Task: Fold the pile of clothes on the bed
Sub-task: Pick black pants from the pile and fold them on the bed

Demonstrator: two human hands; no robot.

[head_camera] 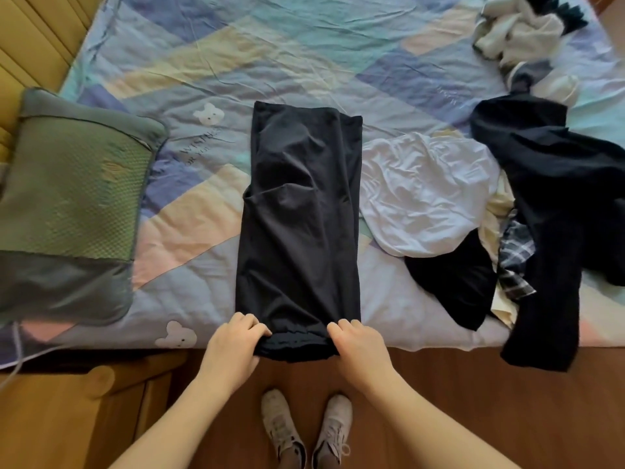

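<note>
Head view: black trousers (299, 214) lie lengthwise on the bed (236, 55), folded narrow. Left hand (233, 343) and right hand (362, 343) each pinch the near end at the bed edge. Unfolded clothes pile (490, 198) lies right, green pillow (67, 198) left

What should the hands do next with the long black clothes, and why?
Probably lift the near end and fold it up toward the far end. Both the left hand and right hand already pinch the near hem of the black garment, which lies flat and long.
</note>
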